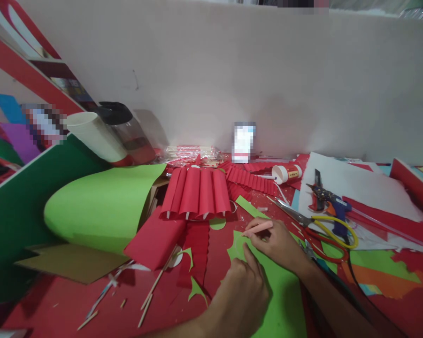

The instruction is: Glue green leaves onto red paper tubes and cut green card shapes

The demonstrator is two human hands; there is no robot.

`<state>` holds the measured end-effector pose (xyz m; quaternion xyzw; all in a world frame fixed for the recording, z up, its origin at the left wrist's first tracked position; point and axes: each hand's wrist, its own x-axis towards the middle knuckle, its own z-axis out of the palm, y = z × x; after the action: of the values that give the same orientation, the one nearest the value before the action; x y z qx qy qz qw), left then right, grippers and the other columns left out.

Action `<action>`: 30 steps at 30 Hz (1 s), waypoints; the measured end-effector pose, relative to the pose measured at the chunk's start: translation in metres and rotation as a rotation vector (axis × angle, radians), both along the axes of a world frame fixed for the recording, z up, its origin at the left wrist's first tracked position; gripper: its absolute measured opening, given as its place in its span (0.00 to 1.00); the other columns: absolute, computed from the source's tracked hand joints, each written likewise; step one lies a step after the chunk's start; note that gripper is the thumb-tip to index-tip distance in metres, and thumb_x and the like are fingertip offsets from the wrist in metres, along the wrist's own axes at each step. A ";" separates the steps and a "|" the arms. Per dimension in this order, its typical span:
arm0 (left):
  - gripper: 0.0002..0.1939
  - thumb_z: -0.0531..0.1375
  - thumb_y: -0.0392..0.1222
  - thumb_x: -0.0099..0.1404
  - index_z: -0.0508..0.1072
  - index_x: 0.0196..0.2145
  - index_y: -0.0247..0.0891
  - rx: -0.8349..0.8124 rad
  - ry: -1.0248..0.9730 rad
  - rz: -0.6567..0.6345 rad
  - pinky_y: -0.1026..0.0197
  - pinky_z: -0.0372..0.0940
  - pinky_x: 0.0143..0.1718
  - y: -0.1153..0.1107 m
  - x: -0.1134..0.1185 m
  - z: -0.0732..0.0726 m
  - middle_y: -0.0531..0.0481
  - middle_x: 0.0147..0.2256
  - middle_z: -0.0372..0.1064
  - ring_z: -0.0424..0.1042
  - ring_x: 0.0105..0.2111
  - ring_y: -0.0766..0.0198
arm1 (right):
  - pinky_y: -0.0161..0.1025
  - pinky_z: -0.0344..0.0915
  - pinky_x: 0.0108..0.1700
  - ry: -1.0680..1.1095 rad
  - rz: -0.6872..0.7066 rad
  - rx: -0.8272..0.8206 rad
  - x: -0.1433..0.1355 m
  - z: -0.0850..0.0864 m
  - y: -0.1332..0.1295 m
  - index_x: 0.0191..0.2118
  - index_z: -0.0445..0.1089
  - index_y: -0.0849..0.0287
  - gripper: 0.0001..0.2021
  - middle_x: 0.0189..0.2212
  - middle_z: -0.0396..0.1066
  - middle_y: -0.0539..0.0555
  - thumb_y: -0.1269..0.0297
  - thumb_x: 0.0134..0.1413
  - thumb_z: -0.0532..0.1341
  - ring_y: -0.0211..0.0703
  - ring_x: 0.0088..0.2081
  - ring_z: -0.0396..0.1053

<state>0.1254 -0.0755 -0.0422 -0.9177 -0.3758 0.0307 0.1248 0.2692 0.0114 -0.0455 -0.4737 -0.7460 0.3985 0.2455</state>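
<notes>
My right hand (pixel 274 241) grips a short pink pen (pixel 262 227), its tip down on a light green paper sheet (pixel 281 295). A faint round outline shows on the sheet near the tip. Lower and to the left, my left hand (pixel 242 286) lies on the same sheet, index finger stretched toward the pen and the others bent. It appears to hold nothing. Green paper scraps (pixel 196 288) lie left of the left hand. Beyond the hands sits a pleated red paper piece (pixel 197 192) with white stick ends along its lower edge. A green strip (pixel 251 206) lies just past the right hand.
Yellow-handled scissors (pixel 333 230) and a blue glue gun (pixel 338 206) lie at right, near a white bottle (pixel 287 173). A lit phone (pixel 244 143) leans on the wall. At left are a rolled green sheet (pixel 98 206), paper cup (pixel 95 136) and wooden sticks (pixel 157 284).
</notes>
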 end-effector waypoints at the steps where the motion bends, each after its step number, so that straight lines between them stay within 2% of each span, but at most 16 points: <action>1: 0.24 0.56 0.45 0.68 0.76 0.52 0.22 -0.002 0.003 -0.002 0.56 0.58 0.19 0.000 0.000 0.000 0.18 0.48 0.73 0.73 0.22 0.55 | 0.34 0.69 0.34 -0.012 -0.018 0.006 0.000 -0.001 0.000 0.32 0.75 0.57 0.06 0.33 0.78 0.51 0.71 0.55 0.60 0.42 0.33 0.75; 4: 0.24 0.55 0.44 0.68 0.76 0.51 0.22 -0.004 0.005 -0.007 0.56 0.58 0.20 0.000 0.000 0.000 0.18 0.48 0.73 0.72 0.21 0.56 | 0.35 0.69 0.33 -0.043 -0.055 0.027 0.002 -0.002 0.001 0.32 0.75 0.56 0.07 0.31 0.78 0.51 0.71 0.55 0.60 0.43 0.32 0.75; 9: 0.22 0.55 0.43 0.68 0.77 0.50 0.23 0.014 -0.001 0.001 0.56 0.57 0.20 0.001 -0.001 0.000 0.20 0.48 0.74 0.73 0.23 0.55 | 0.35 0.68 0.34 -0.016 -0.020 -0.003 0.002 -0.004 0.002 0.34 0.76 0.56 0.07 0.33 0.78 0.51 0.72 0.55 0.60 0.43 0.34 0.75; 14: 0.23 0.55 0.44 0.68 0.77 0.51 0.22 0.016 0.006 -0.004 0.56 0.57 0.20 0.001 0.000 0.000 0.20 0.47 0.74 0.72 0.21 0.56 | 0.35 0.64 0.29 -0.095 -0.059 0.004 0.003 -0.004 0.002 0.32 0.73 0.56 0.06 0.27 0.75 0.49 0.72 0.54 0.60 0.42 0.28 0.72; 18: 0.24 0.54 0.44 0.68 0.76 0.51 0.21 0.014 0.000 -0.014 0.55 0.58 0.21 0.001 -0.001 -0.002 0.20 0.47 0.74 0.72 0.21 0.56 | 0.35 0.64 0.30 -0.072 -0.047 0.028 0.003 -0.003 0.003 0.32 0.73 0.56 0.06 0.29 0.76 0.50 0.72 0.55 0.59 0.41 0.29 0.71; 30: 0.23 0.55 0.43 0.67 0.76 0.51 0.21 0.003 -0.010 -0.005 0.55 0.58 0.21 0.001 -0.001 -0.004 0.19 0.47 0.74 0.73 0.23 0.54 | 0.35 0.60 0.29 -0.129 -0.040 0.059 0.004 0.000 0.003 0.30 0.69 0.57 0.06 0.25 0.72 0.48 0.73 0.55 0.58 0.40 0.26 0.67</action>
<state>0.1241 -0.0745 -0.0458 -0.9185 -0.3744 0.0251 0.1246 0.2732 0.0141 -0.0455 -0.5058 -0.7621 0.3401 0.2184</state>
